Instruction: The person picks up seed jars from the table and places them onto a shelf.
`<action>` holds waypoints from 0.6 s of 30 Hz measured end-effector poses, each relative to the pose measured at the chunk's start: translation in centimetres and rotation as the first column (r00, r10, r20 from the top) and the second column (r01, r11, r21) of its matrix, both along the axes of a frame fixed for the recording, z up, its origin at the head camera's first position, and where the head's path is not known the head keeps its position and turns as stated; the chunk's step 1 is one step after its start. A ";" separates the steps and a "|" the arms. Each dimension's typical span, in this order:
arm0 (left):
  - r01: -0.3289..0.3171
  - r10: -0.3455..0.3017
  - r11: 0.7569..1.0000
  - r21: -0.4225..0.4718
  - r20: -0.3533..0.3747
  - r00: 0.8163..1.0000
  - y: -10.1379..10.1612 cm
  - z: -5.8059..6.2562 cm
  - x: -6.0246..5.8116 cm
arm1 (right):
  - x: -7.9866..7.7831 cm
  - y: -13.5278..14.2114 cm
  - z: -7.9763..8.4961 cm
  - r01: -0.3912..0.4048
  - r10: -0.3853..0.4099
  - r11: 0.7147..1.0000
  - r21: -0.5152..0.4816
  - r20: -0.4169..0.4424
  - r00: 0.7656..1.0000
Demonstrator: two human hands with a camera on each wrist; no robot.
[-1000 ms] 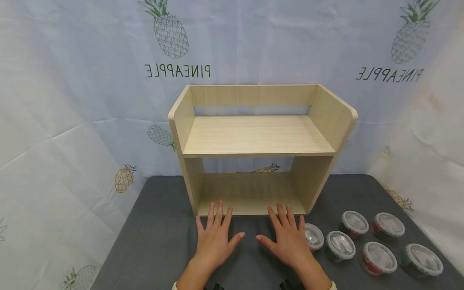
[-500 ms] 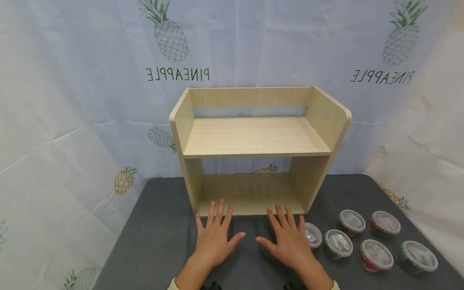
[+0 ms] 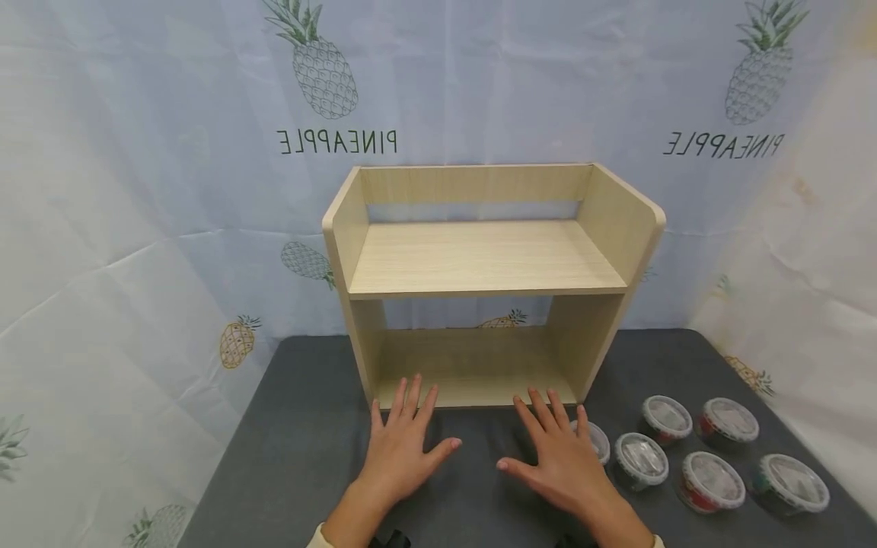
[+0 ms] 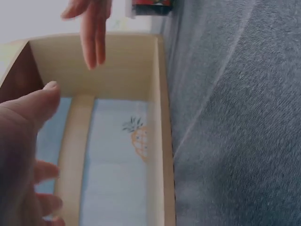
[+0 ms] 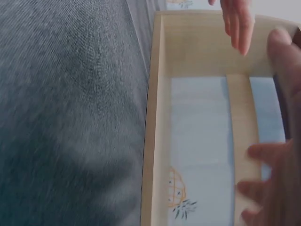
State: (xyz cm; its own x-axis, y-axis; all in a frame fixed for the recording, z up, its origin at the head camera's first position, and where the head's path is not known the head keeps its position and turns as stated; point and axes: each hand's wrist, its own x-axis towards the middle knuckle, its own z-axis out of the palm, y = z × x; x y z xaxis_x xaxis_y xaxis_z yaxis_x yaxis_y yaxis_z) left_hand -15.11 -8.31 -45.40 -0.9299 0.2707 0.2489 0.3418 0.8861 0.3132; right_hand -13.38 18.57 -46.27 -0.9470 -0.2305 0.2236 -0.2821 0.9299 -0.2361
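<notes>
Both hands hold nothing, palms down and fingers spread, in front of a pale wooden two-tier shelf. My left hand is before the shelf's lower left front edge. Toward the lower right front corner is my right hand, partly covering a small round lidded cup. Beside that hand stands another clear-lidded cup. In the left wrist view, the left thumb and curled-looking fingertips show against the shelf. The right wrist view has the right thumb at its right side.
Several more lidded cups, among them a red one and a green one, stand at the right of the dark grey table. A pale cloth with pineapple prints hangs behind the shelf and at both sides.
My right hand has moved a little to the right, now hiding more of the nearest cup. My left hand has shifted slightly left. The head view has tilted and turned slightly.
</notes>
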 end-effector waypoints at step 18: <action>0.098 0.334 0.780 0.618 -0.543 0.771 -5.9 1.2 -4.0 | 3.6 14.3 1.5 0.023 -0.061 0.981 -0.192 -0.197 0.978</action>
